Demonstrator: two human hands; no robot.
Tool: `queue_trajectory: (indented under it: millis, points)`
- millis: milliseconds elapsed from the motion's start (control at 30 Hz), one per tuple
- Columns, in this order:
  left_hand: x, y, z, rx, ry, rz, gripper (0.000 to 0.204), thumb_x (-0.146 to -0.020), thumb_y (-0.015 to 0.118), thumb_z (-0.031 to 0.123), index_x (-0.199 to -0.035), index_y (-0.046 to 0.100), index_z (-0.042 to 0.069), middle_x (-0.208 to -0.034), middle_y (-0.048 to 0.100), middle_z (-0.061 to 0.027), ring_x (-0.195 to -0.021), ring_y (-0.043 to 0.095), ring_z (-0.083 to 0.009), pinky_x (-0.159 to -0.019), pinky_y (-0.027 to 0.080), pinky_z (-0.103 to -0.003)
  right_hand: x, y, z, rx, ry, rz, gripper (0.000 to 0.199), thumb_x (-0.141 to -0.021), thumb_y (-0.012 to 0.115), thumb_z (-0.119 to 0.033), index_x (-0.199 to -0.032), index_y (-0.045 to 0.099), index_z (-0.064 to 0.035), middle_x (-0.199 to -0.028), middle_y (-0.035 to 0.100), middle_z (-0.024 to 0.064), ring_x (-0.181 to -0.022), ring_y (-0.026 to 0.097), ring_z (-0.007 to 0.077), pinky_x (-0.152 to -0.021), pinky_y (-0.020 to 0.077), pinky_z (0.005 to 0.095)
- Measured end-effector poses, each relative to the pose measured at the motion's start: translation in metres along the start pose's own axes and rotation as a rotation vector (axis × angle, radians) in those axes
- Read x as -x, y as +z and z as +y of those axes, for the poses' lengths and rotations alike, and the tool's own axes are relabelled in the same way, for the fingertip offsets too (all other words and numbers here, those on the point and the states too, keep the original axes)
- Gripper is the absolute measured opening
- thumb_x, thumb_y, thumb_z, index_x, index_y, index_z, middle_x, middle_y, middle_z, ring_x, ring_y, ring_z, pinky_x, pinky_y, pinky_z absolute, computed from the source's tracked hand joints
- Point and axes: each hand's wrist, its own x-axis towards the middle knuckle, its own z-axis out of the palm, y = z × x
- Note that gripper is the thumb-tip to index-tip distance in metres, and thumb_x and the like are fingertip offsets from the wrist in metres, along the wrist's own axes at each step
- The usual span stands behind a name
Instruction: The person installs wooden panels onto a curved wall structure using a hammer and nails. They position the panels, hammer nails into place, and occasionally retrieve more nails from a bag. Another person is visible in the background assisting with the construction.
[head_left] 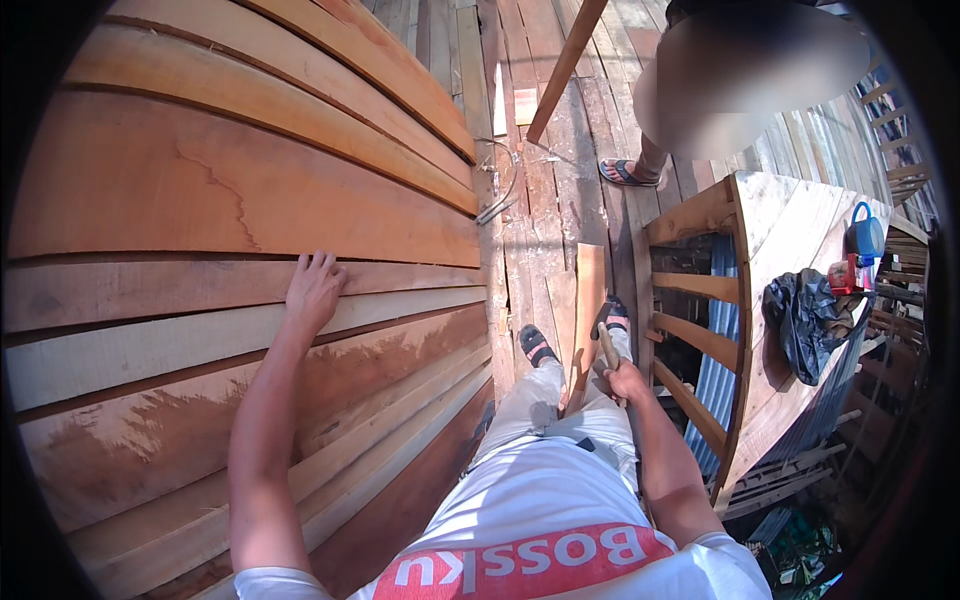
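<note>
Wood fills the whole left half of the frame: a wall of overlapping reddish planks [230, 200], and my left hand [313, 290] lies flat against it just left of the middle, fingers together and pointing up, palm pressed on the seam between two boards. I judge it is there to steady me or the board, since the arm is stretched out straight from the lower edge.

My right hand [625, 380], right of centre and low by my thigh, is closed around a wooden handle [607, 345] that sticks up out of the fist; the working end is hidden, so I cannot tell what tool it is. It hangs at my side, well apart from the wall.

My sandalled feet [575, 335] stand on the plank floor [560, 200] at the middle of the frame. At the right a rough wooden table [780, 215] carries a crumpled black bag [805, 320] and a blue jug [865, 235] near its far edge. At the top right another person's sandalled foot [628, 173] rests on the floor, near a slanting wooden pole [565, 65].
</note>
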Motion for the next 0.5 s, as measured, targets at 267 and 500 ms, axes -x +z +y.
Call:
queue_trajectory:
  millis: [267, 500]
  points:
    - [-0.005, -0.006, 0.001, 0.105, -0.09, -0.135, 0.028, -0.076, 0.059, 0.007, -0.103, 0.065, 0.01, -0.117, 0.054, -0.0137, -0.118, 0.045, -0.0297, -0.102, 0.033, -0.046, 0.018, -0.061, -0.017, 0.046, 0.111, -0.057, 0.046, -0.088, 0.058, -0.026, -0.12, 0.052, 0.0064, -0.088, 0.07, 0.0184, -0.08, 0.07, 0.031, -0.082, 0.0514, 0.0403]
    - [-0.013, -0.014, 0.004, 0.154, -0.101, -0.178, 0.027, -0.076, 0.061, 0.009, -0.102, 0.064, 0.01, -0.119, 0.053, -0.0134, -0.119, 0.044, -0.03, -0.102, 0.033, -0.046, 0.0, -0.088, 0.0, 0.045, 0.137, -0.032, 0.044, -0.086, 0.056, -0.026, -0.117, 0.052, 0.0059, -0.083, 0.07, 0.0175, -0.078, 0.07, 0.0281, -0.08, 0.0512, 0.0409]
